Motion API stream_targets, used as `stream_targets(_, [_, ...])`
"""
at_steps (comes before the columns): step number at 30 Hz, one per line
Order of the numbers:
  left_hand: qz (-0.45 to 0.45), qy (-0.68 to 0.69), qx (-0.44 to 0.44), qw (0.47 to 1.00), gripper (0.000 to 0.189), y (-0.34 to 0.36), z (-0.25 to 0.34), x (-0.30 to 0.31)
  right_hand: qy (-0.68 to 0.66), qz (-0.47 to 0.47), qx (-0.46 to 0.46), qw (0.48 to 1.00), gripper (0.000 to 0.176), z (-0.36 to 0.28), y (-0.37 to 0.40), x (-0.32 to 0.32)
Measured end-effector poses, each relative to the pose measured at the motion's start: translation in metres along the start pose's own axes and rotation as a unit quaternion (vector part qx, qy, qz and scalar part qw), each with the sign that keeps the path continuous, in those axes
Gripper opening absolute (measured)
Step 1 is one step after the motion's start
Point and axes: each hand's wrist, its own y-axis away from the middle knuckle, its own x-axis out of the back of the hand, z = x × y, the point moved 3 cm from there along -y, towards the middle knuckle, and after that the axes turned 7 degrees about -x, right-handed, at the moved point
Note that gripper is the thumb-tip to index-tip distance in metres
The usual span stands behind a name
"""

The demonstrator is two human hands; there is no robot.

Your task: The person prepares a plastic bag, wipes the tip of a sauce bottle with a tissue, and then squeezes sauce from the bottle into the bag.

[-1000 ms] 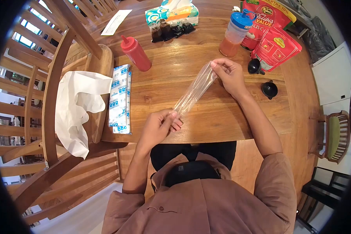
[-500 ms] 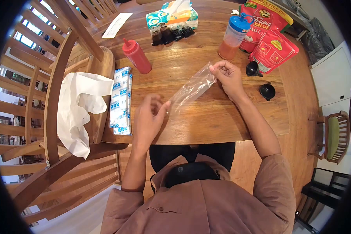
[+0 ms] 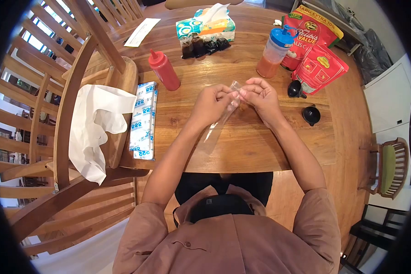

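A clear plastic bag (image 3: 218,126), long and narrow, hangs from my two hands above the wooden table (image 3: 178,114). My left hand (image 3: 214,103) pinches it close to its upper end. Right beside, my right hand (image 3: 262,97) grips the same end between thumb and fingers, the two thumbs nearly touching. The bag's lower part slants down toward the table's near edge. Beyond my hands stand a red squeeze bottle (image 3: 164,71) on the left and a blue-lidded clear bottle (image 3: 272,55) with orange-red liquid on the right.
Red refill pouches (image 3: 319,68) and two black funnels (image 3: 311,115) lie right. A blue-and-white printed pack (image 3: 143,123) rests left, beside a chair holding a white plastic bag (image 3: 84,137). Behind are a tissue box (image 3: 205,28), small dark-filled packets (image 3: 198,47) and a paper slip (image 3: 142,32).
My left hand has moved up and right from the bag's lower part to its upper end, beside my right hand. The bag now hangs down, no longer stretched between them.
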Motion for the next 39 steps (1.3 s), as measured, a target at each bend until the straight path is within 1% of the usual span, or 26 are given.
stream_targets(2, [-0.005,0.026,0.008,1.0,0.024,-0.005,-0.014,0.001,0.05,-0.027,0.047,0.997,0.014,0.003,-0.003,0.005])
stream_targets(3, [-0.009,0.051,0.016,0.999,0.023,-0.007,-0.015,0.002,0.049,-0.027,0.048,0.997,0.014,0.003,-0.004,0.005])
stream_targets(4, [-0.009,0.05,0.017,0.999,0.023,-0.007,-0.016,0.003,0.083,-0.007,0.034,0.996,0.013,0.004,-0.003,0.006])
stream_targets(5, [-0.036,0.045,0.015,0.998,0.023,-0.007,-0.016,0.003,0.117,0.013,0.021,0.993,0.013,0.005,-0.003,0.008])
stream_targets(6, [-0.064,0.039,0.012,0.997,0.023,-0.008,-0.013,0.003,0.117,0.015,0.022,0.993,0.013,0.005,-0.004,0.008])
stream_targets(7, [-0.067,0.039,0.01,0.997,0.023,-0.01,-0.01,0.005,0.139,0.005,0.037,0.99,0.011,0.003,-0.004,0.008])
stream_targets(9, [-0.105,0.038,0.042,0.993,0.023,-0.013,-0.007,0.009,0.16,-0.003,0.052,0.986,0.01,0.003,-0.003,0.008])
stream_targets(10, [-0.106,0.037,0.041,0.993,0.023,-0.016,-0.007,0.011,0.158,-0.005,0.046,0.986,0.01,0.003,-0.003,0.007])
stream_targets(12, [-0.132,0.143,0.037,0.98,0.027,-0.019,-0.005,0.011,0.158,-0.006,0.041,0.987,0.01,0.003,-0.003,0.006])
stream_targets(13, [-0.132,0.144,0.036,0.98,0.027,-0.019,-0.004,0.011,0.178,0.001,0.065,0.982,0.01,0.003,-0.003,0.006])
stream_targets(15, [-0.127,0.312,0.078,0.939,0.03,-0.017,-0.002,0.008,0.199,0.01,0.09,0.976,0.01,0.004,-0.005,0.008])
stream_targets(18, [-0.167,0.301,0.043,0.938,0.023,-0.017,-0.022,0.01,0.219,0.001,0.111,0.969,0.011,0.006,-0.007,0.011])
stream_targets(19, [-0.175,0.284,0.035,0.942,0.015,-0.017,-0.026,0.01,0.239,0.002,0.124,0.963,0.012,0.006,-0.007,0.011])
stream_targets(21, [-0.183,0.27,0.031,0.945,0.013,-0.014,-0.031,0.013,0.258,0.003,0.136,0.957,0.013,0.0,-0.003,0.006])
stream_targets(23, [-0.193,0.254,0.025,0.947,0.011,-0.014,-0.031,0.014,0.197,-0.046,0.079,0.976,0.013,-0.009,0.003,-0.003])
stream_targets(24, [-0.178,0.23,0.023,0.957,0.011,-0.013,-0.031,0.015,0.197,-0.046,0.079,0.976,0.013,-0.01,0.003,0.0])
stream_targets(26, [-0.163,0.205,0.02,0.965,0.011,-0.013,-0.03,0.016,0.215,-0.109,0.019,0.97,0.012,-0.009,0.003,0.005])
stream_targets(27, [-0.15,0.192,0.012,0.97,0.013,-0.014,-0.029,0.016,0.215,-0.109,0.019,0.97,0.012,-0.008,0.004,0.005])
stream_targets(29, [-0.136,0.179,0.003,0.974,0.014,-0.014,-0.028,0.014,0.222,-0.165,-0.009,0.961,0.007,-0.003,0.006,0.0])
stream_targets(30, [-0.133,0.172,0.003,0.976,0.014,-0.012,-0.025,0.013,0.222,-0.166,-0.009,0.961,0.007,-0.005,0.009,-0.003])
stream_targets(32, [-0.131,0.166,0.003,0.977,0.014,-0.011,-0.024,0.013,0.336,-0.159,0.093,0.924,0.008,-0.016,0.016,-0.012])
stream_targets(33, [-0.128,0.142,-0.016,0.981,0.014,-0.012,-0.026,0.014,0.336,-0.159,0.093,0.924,0.008,-0.013,0.014,-0.011])
stream_targets(35, [-0.122,0.118,-0.035,0.985,0.014,-0.012,-0.031,0.016,0.237,-0.168,0.127,0.948,0.012,-0.007,0.006,-0.008])
stream_targets(36, [-0.12,0.115,-0.054,0.985,0.012,-0.012,-0.032,0.016,0.237,-0.169,0.127,0.948,0.012,-0.006,0.007,-0.01])
stream_targets(38, [-0.119,0.111,-0.073,0.984,0.011,-0.013,-0.034,0.014,0.169,-0.145,0.106,0.969,0.012,-0.004,0.007,-0.011])
stream_targets(39, [-0.111,0.141,-0.087,0.98,0.01,-0.013,-0.032,0.012,0.169,-0.145,0.106,0.969,0.012,-0.002,0.008,-0.011])
